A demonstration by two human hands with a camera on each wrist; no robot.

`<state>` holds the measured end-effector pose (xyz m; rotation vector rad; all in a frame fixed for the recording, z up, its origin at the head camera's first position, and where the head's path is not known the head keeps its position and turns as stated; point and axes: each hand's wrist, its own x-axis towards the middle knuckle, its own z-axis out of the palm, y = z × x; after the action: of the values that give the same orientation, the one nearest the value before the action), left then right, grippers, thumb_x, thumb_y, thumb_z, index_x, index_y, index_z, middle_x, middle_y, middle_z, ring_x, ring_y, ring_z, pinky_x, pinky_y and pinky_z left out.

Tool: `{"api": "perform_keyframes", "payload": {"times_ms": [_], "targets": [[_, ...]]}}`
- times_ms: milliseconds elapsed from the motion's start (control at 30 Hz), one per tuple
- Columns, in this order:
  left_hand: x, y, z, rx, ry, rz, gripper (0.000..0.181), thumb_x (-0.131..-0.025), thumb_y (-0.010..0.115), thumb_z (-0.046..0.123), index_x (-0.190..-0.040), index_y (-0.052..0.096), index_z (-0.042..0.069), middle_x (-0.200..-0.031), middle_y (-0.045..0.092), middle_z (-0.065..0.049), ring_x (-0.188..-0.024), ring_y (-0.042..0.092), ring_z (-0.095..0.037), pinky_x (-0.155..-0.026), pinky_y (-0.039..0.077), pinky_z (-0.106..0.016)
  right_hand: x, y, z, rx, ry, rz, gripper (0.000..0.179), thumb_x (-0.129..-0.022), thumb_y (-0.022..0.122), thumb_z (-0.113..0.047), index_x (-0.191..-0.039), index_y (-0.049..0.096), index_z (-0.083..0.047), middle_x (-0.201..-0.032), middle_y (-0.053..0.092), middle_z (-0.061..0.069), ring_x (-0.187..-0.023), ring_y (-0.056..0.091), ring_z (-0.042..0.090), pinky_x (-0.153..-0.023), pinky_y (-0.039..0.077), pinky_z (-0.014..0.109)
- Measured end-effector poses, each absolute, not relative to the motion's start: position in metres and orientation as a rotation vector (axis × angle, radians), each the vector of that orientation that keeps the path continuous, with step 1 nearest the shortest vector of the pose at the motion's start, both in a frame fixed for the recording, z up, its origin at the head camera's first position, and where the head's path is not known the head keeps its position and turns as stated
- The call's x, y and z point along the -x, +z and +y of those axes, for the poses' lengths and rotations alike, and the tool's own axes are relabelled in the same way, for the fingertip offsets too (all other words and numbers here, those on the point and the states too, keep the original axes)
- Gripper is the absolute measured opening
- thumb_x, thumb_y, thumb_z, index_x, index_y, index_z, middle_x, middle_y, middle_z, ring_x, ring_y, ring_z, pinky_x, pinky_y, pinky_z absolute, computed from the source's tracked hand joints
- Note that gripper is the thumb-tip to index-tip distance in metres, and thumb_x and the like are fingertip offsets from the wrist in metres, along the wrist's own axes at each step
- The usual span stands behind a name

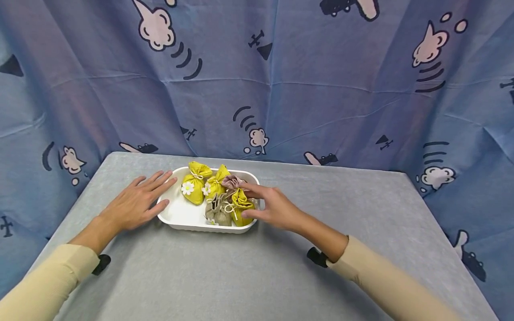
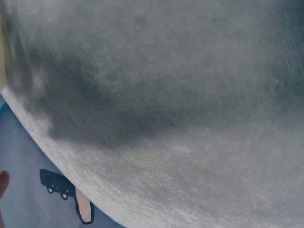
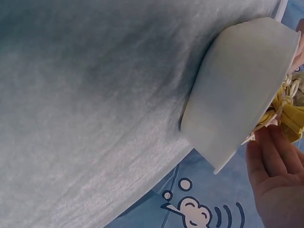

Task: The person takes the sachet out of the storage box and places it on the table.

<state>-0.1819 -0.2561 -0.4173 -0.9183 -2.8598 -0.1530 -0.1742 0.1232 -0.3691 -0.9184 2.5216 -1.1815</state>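
Note:
A white tray (image 1: 182,217) holds several small drawstring pouches. Two yellow pouches with white flowers, the left one (image 1: 196,196) and its neighbour (image 1: 217,185), lie toward the back. A grey-beige pouch (image 1: 218,213), a mauve pouch (image 1: 231,181) and another yellow pouch (image 1: 238,218) with a cream bow crowd the right end. My right hand (image 1: 275,207) grips this last one, thumb on its near side and fingers beyond it. In the right wrist view, the fingers (image 3: 273,156) reach behind its gathered top (image 3: 290,121). My left hand (image 1: 136,200) lies spread, fingertips at the tray's left rim.
Grey cloth covers the table (image 1: 192,276), and the tray stands toward its back edge. Behind it hangs a blue patterned curtain (image 1: 225,58). The left wrist view shows mostly tabletop (image 2: 190,175), with a fingertip at its lower left edge.

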Motion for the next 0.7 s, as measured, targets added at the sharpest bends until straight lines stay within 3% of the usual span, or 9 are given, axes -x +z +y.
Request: {"api": "perform_keyframes", "payload": {"times_ms": [300,700], "targets": [[0.181,-0.416,-0.255,0.920,-0.130,-2.875,0.061,-0.100,0.054,0.033,-0.154,0.038,0.010,-0.159,0.034,-0.014,-0.143,0.034,-0.037,-0.108,0.029,-0.063,0.176,-0.378,0.117,0.918,-1.234,2.527,0.062,-0.082,0.081,-0.007,-0.137,0.052,-0.009,-0.132,0.063,0.014,-0.120,0.062,0.023,-0.109,0.040,0.045],[0.180,-0.417,-0.256,0.927,-0.147,-2.833,0.059,-0.101,0.052,0.035,-0.152,0.041,0.009,-0.159,0.035,-0.013,-0.143,0.035,-0.036,-0.108,0.028,-0.063,0.172,-0.383,0.109,0.960,-1.219,2.537,0.059,-0.081,0.077,0.006,-0.134,0.055,-0.008,-0.126,0.067,0.014,-0.113,0.067,0.023,-0.097,0.051,0.039]]}}
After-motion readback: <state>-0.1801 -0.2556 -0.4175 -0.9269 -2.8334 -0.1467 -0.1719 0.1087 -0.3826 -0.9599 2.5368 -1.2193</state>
